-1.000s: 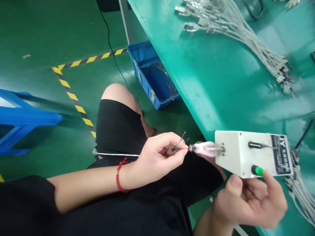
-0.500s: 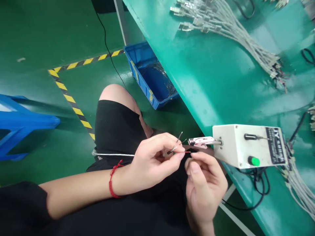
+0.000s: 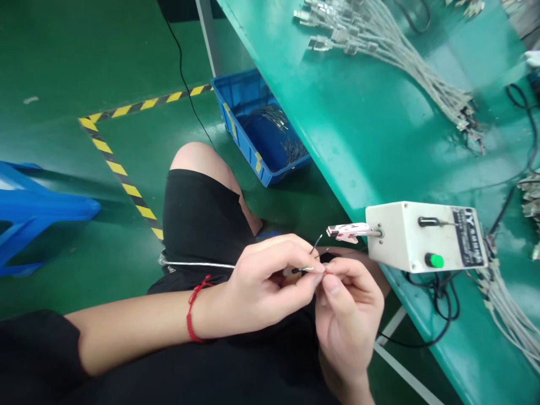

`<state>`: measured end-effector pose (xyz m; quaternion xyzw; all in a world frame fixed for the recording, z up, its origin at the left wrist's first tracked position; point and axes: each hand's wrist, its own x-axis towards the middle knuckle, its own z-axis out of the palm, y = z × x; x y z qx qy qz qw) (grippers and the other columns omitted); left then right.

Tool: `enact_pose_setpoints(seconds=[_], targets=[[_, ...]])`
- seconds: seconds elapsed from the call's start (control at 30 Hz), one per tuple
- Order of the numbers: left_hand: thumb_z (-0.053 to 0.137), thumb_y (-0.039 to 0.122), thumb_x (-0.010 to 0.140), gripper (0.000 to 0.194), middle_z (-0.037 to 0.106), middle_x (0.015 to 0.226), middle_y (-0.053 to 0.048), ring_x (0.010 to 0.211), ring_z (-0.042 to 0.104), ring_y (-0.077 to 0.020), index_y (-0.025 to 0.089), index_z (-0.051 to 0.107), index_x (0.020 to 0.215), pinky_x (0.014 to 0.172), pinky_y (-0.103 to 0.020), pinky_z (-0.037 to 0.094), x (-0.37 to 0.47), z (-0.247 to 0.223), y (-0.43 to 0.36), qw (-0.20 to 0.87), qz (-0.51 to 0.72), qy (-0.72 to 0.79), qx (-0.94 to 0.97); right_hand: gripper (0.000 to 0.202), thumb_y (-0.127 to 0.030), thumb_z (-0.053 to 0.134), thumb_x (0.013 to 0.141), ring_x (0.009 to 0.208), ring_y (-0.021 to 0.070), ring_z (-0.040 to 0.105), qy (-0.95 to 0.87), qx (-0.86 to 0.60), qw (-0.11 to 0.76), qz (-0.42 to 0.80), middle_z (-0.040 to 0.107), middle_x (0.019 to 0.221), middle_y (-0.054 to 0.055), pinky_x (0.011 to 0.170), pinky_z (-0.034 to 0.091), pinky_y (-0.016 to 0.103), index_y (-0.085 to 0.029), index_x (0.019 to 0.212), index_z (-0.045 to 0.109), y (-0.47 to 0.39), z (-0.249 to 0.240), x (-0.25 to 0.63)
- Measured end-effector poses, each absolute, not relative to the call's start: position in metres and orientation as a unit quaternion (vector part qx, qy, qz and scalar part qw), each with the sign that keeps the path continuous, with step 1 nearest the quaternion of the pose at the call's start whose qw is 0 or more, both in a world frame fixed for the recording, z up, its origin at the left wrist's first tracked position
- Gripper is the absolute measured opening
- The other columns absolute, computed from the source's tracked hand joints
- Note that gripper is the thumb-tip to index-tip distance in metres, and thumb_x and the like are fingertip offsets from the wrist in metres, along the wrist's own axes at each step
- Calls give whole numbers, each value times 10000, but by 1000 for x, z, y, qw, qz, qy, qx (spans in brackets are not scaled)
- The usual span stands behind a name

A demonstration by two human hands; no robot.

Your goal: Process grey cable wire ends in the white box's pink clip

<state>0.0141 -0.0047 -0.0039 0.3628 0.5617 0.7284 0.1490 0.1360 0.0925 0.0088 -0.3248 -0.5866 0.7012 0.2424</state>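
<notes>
My left hand (image 3: 270, 278), with a red cord bracelet at its wrist, is closed round the end of a thin whitish cable (image 3: 198, 264). The rest of that cable runs back across the lap. From its end, thin wires fan out past the fingertips: a dark wire (image 3: 315, 244) sticks up, a white one lies lower, and a short red wire (image 3: 326, 273) points right. My right hand (image 3: 350, 304) pinches this red wire between thumb and forefinger, its fingertips touching those of my left hand. Above them, a pinkish-white clip (image 3: 348, 232) juts from a white machine box (image 3: 390, 236).
The box has a green button (image 3: 436, 260) and stands at the edge of the green table (image 3: 337, 140). Bundled USB cables (image 3: 405, 56) lie at the back, more cables (image 3: 510, 315) at the right. A blue bin (image 3: 240, 143) holding cables is below. A blue stool (image 3: 42, 205) stands left.
My right hand has moved slightly left, so the fingertips of both hands now meet at the red wire. Less of the red wire shows. The view has shifted a little.
</notes>
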Motion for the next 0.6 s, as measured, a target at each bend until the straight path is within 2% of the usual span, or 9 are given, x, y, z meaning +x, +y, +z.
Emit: enact_pose_setpoints(seconds=[0.07,0.2,0.37,0.5,0.6], targets=[[748,15,820,186,751,872,-78,704,695,-135,162,731,933,534,-181,517,15,-4,-6,159,728,560,363,81,-187,764,865,643,107,602,-583,-321,257,701,705,812,-1,591,514,208,-249,917,765,92,9,134],[714,61,870,175,757,884,-87,706,694,-149,171,751,1001,572,-220,551,15,-4,-10,187,732,542,367,18,-244,756,854,507,73,452,-539,-323,238,741,598,641,-38,474,389,180,-238,844,742,93,10,130],[632,63,929,221,782,915,-112,779,724,-194,183,771,1051,669,-285,600,12,-4,-12,248,723,495,414,35,-267,745,843,559,91,515,-490,-341,191,779,627,693,-26,524,440,194,-241,833,723,101,11,127],[608,37,941,254,792,936,-123,852,741,-210,168,772,1085,745,-308,616,10,-6,-10,262,727,483,412,70,-273,769,838,537,86,509,-476,-359,165,786,639,710,-19,508,442,199,-218,857,730,105,5,126],[636,34,924,230,781,954,-124,817,739,-197,154,780,1058,677,-277,595,10,-7,-10,251,723,508,395,71,-261,761,875,604,96,568,-528,-389,246,714,678,798,2,552,464,208,-207,918,747,100,-1,130]])
